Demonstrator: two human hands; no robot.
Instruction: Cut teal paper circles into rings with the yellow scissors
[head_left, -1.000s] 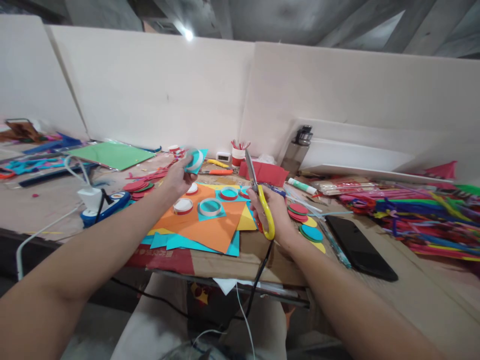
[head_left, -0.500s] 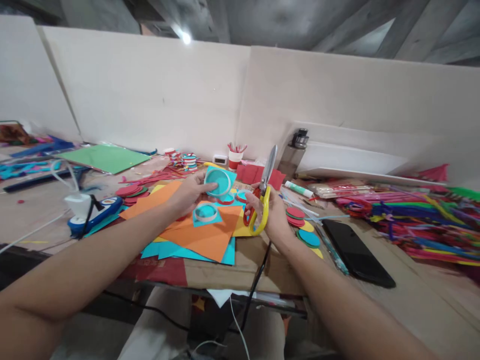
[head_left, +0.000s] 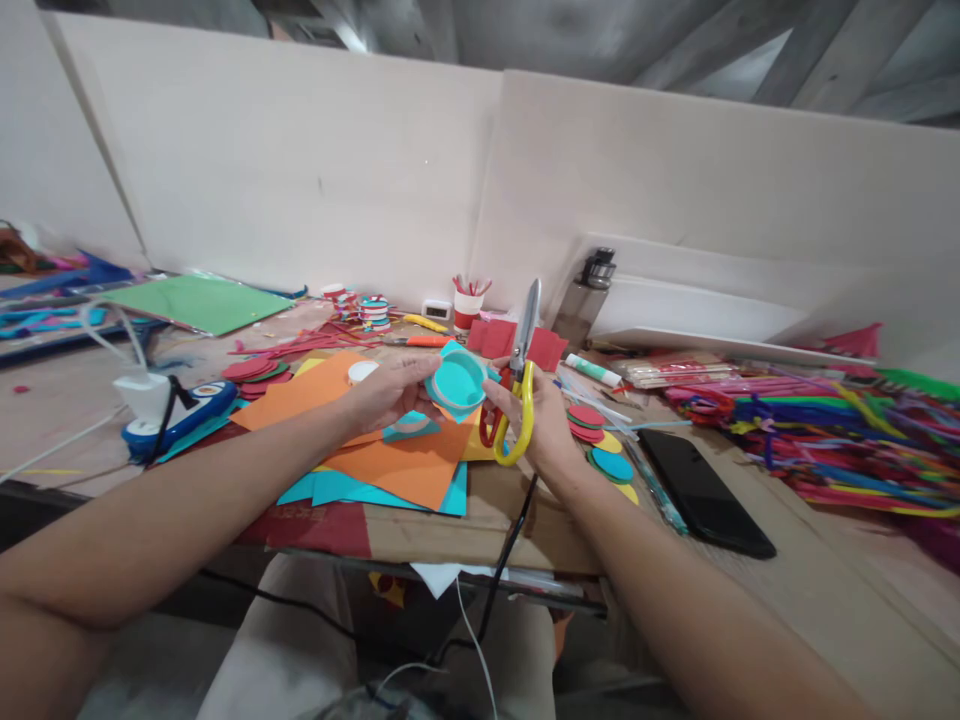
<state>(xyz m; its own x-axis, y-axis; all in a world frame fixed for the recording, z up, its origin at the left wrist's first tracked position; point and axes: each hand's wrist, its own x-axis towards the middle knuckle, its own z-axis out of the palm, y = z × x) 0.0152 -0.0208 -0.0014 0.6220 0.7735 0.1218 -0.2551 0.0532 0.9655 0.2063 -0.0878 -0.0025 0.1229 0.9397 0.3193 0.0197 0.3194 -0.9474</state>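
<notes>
"What are you holding?"
"Your left hand (head_left: 394, 392) is pinching a blue paper piece (head_left: 457, 378) with a round rim, over orange paper (head_left: 412, 470). Your right hand (head_left: 553, 417) is gripping yellow-and-red-handled metal scissors (head_left: 523, 345)."
"Why are they pointing up?"
"Maybe you're keeping them off the paper."

The left hand (head_left: 394, 393) has carried the turquoise paper (head_left: 457, 380) with its ring rightward, close beside the right hand (head_left: 551, 415), whose scissors (head_left: 518, 362), leaning left a second ago, now lean right.
</notes>
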